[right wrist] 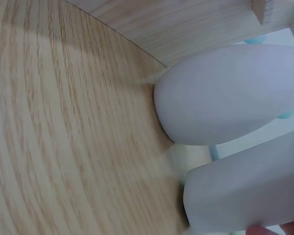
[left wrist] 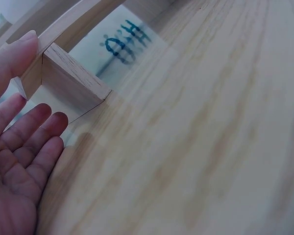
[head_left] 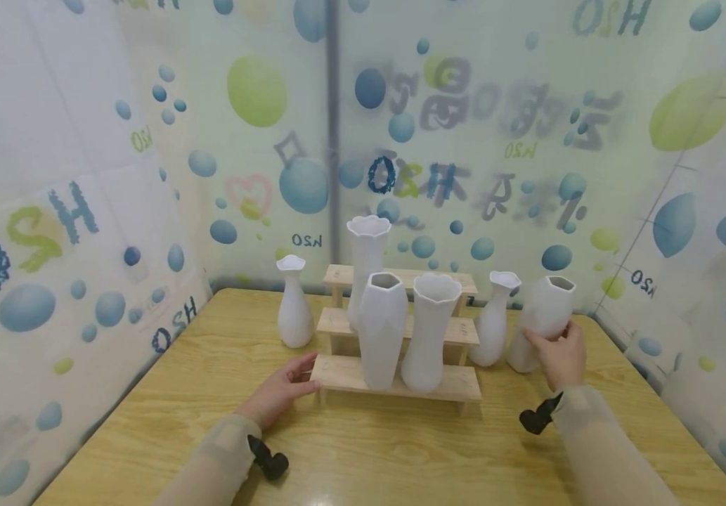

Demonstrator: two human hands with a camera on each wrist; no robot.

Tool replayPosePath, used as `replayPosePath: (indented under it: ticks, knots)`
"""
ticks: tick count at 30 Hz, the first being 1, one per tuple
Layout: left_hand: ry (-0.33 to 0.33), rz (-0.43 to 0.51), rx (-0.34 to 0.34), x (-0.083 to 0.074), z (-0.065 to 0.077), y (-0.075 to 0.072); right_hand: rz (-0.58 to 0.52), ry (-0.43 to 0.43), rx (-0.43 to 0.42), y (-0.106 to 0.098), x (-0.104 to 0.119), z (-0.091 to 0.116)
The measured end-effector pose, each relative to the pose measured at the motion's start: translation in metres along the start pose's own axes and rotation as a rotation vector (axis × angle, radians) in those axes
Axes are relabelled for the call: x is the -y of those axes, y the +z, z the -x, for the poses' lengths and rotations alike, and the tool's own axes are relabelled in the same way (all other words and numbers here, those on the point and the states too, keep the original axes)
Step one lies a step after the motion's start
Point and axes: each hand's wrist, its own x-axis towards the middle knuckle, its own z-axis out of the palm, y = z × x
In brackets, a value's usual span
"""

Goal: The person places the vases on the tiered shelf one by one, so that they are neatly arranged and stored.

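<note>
At the right, my right hand (head_left: 561, 355) grips a white vase (head_left: 542, 313) with a hexagonal mouth, thumb on its front and fingers round its right side. This vase leans to the right, its base close to the tabletop; in the right wrist view, fingertips (right wrist: 259, 230) show at its side. My left hand (head_left: 280, 390) holds the left end of a three-step wooden stand (head_left: 337, 372), thumb and index finger (left wrist: 12, 110) at the lowest board's end, the other fingers loosely bent. On the stand are a faceted vase (head_left: 381, 337), a waisted vase (head_left: 429, 344) and a tall scalloped vase (head_left: 369, 242).
A narrow-necked white vase (head_left: 295, 309) stands left of the stand. Another narrow-necked vase (head_left: 492, 327) stands between the stand's right end and the gripped vase. The wooden table (head_left: 363, 464) is enclosed by printed curtains (head_left: 255, 161) at the back and sides.
</note>
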Motion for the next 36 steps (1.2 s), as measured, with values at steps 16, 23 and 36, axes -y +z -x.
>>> replayPosePath:
  ticks: [16, 23, 36]
  knots:
    - [0.004, -0.006, 0.001, 0.002, -0.002, -0.001, 0.050, -0.059, 0.066, -0.029, 0.028, 0.024]
    - [0.001, 0.012, -0.002, -0.001, 0.000, 0.000, 0.074, -0.069, 0.122, -0.038, 0.044, 0.035]
    - [-0.015, -0.001, -0.008, 0.003, -0.002, -0.001, 0.073, -0.178, 0.199, -0.045, 0.080, 0.050]
